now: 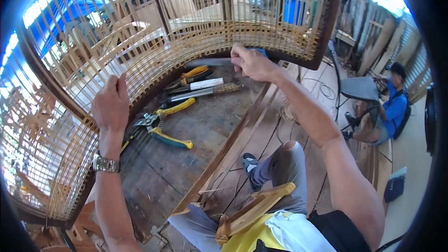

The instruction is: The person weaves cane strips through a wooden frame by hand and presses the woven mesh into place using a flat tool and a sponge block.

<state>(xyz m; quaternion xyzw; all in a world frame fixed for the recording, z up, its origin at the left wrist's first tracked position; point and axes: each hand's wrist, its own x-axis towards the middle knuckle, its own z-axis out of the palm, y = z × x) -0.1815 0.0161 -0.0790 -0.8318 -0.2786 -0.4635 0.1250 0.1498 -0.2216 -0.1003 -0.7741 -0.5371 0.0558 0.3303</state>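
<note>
A curved dark wooden frame (pixel 322 23) stands before me, strung with upright rattan strands and woven with cane crosswise along its lower part, forming a woven cane band (pixel 186 42). My left hand (pixel 111 102), a metal watch on its wrist, is closed against the weave at the left; what its fingers grip is hidden. My right hand (pixel 254 63) is closed in a pinch at the lower rail, right of centre. A blurred pale, slim object (pixel 210 62) extends leftward from near its fingers; I cannot tell its kind or whether it is held.
On the dark worktop (pixel 158 177) lie yellow-and-teal-handled cutters (pixel 161 123), orange-handled pliers (pixel 191 75), a white-handled tool (pixel 206 83) and a silver rod-like tool (pixel 200 93). A wooden piece (pixel 256 205) rests by my legs. At right sits a person in blue (pixel 392 112) near a grey seat (pixel 358 88).
</note>
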